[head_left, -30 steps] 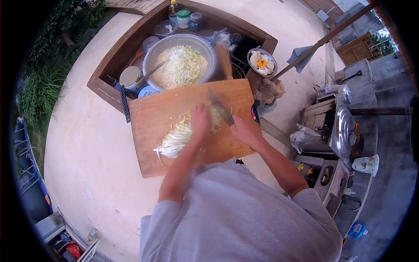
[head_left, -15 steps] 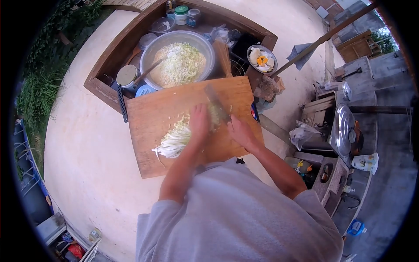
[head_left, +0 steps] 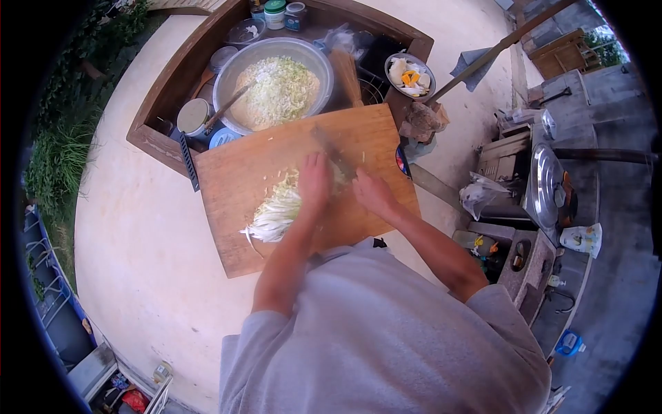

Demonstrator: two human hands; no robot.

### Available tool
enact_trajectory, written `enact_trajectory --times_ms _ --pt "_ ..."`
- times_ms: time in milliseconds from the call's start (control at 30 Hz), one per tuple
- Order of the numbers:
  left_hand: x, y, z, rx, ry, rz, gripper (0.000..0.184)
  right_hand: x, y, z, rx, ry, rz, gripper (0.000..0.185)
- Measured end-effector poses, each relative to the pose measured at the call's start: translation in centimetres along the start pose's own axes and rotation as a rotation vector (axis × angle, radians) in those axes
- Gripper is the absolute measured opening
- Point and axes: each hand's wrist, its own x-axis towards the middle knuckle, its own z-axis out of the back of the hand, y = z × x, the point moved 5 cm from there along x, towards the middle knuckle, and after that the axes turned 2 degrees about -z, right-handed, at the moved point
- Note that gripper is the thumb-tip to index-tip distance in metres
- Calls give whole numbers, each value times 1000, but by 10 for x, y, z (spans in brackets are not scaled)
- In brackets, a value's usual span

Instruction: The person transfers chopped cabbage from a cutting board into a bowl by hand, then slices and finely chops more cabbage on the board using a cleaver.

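A pile of pale shredded cabbage (head_left: 274, 215) lies on a large wooden cutting board (head_left: 231, 179). My left hand (head_left: 315, 183) presses down on the right part of this pile, its fingers bunched together. In my right hand (head_left: 372, 191) is the handle of a kitchen knife (head_left: 333, 149), whose blade slants up and left, just right of my left fingers. Blurred greenish bits show beside the blade. Beyond the board stands a big metal bowl (head_left: 327, 65) full of chopped cabbage (head_left: 284, 86) with a wooden-handled utensil (head_left: 231, 102) in it.
Around the bowl, a wooden-framed table (head_left: 155, 96) carries a lidded tin (head_left: 194, 114), jars (head_left: 274, 15) and a straw brush (head_left: 346, 76). A smaller bowl of peelings (head_left: 412, 77) sits at its right corner. Farther right is a stove with a metal lid (head_left: 545, 183).
The view has shifted slightly. My left hand stays on the cabbage and the knife remains close beside it, with little other visible change.
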Motion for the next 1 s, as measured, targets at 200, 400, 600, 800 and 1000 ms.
enact_trajectory --times_ms 200,400,600,800,1000 --pt "0 1 -1 -6 -47 1 12 -8 27 39 -56 63 59 18" --pt "-2 1 1 -42 3 -5 11 0 11 -15 -31 -95 69 18" --pt "2 4 -1 -21 -28 -11 12 -3 12 14 29 6 -1 19" --pt "-3 -2 2 -20 -17 -11 16 -11 32 30 46 156 -60 18" --pt "4 -3 4 -15 19 -5 17 -8 18 -20 -31 20 -82 19"
